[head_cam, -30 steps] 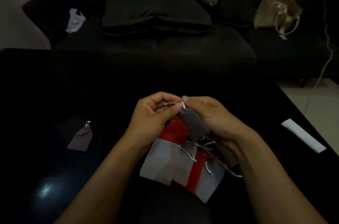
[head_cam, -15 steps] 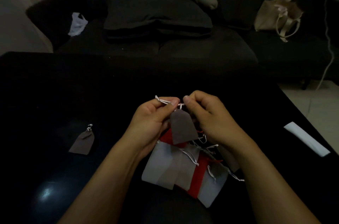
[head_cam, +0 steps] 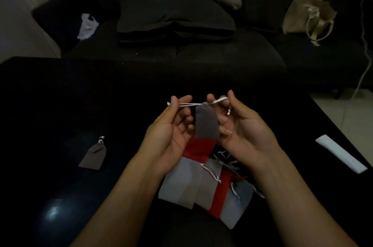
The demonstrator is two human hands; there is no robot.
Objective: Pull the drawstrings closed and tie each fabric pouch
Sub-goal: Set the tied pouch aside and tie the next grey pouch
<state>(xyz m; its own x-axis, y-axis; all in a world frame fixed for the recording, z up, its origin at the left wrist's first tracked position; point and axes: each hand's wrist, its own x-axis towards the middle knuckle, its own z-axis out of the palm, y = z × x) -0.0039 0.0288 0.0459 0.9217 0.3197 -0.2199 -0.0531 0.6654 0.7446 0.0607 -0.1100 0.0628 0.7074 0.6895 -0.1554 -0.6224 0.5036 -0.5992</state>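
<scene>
A small brown pouch [head_cam: 206, 123] hangs between my hands above the table, its mouth drawn shut. My left hand [head_cam: 171, 131] pinches the white drawstring [head_cam: 187, 104] on the left side, palm up. My right hand [head_cam: 240, 127] pinches the other white string end on the right. The strings run taut from the pouch's neck to both sides. Below my hands lies a pile of grey and red pouches [head_cam: 203, 184] with loose strings. Another brown pouch [head_cam: 93, 155], with its string knotted at the top, lies on the table to the left.
The dark table [head_cam: 60, 105] reflects a light spot at the lower left. A white folded strip [head_cam: 341, 153] lies near its right edge. Behind stands a dark sofa with a grey cushion [head_cam: 173, 14], a white cloth [head_cam: 87, 25] and a beige tote bag [head_cam: 308, 18].
My hands have turned palm up and drawn apart, pulling the drawstrings out sideways. The brown pouch's mouth has cinched and it now hangs upright between them.
</scene>
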